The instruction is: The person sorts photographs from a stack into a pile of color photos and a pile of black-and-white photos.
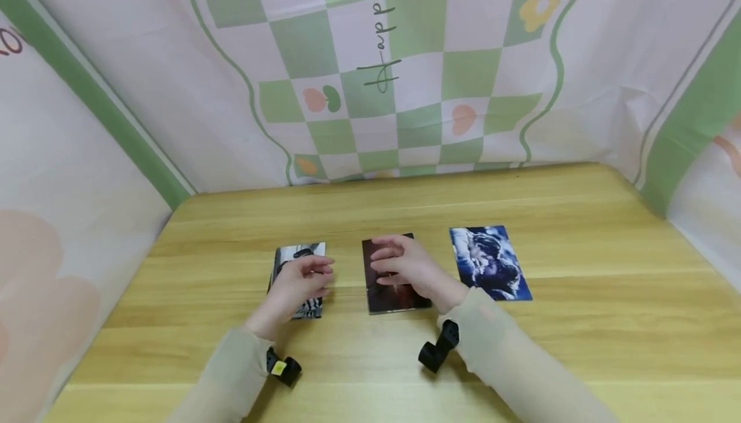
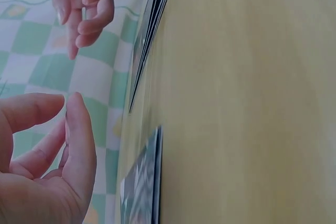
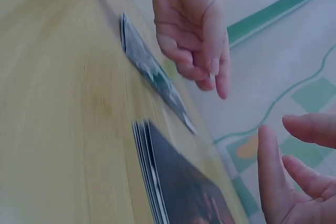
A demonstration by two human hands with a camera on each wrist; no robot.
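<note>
Two photo stacks, lengthwise toward the desk's far edge, are partly hidden by loosely spread hands.

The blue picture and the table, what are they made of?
The blue picture looks like printed card or photo paper, gloss uncertain: thin, flat, sharp corners. The table seems wood or wood-look laminate, smooth with a soft sheen: streaky grain shows.

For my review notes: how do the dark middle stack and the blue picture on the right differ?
The dark stack is mostly brown-black on top; the blue picture is blue and white. In the head view, the right hand covers much of the dark stack, while the blue picture is mostly uncovered. Both lie on the wooden table.
</note>
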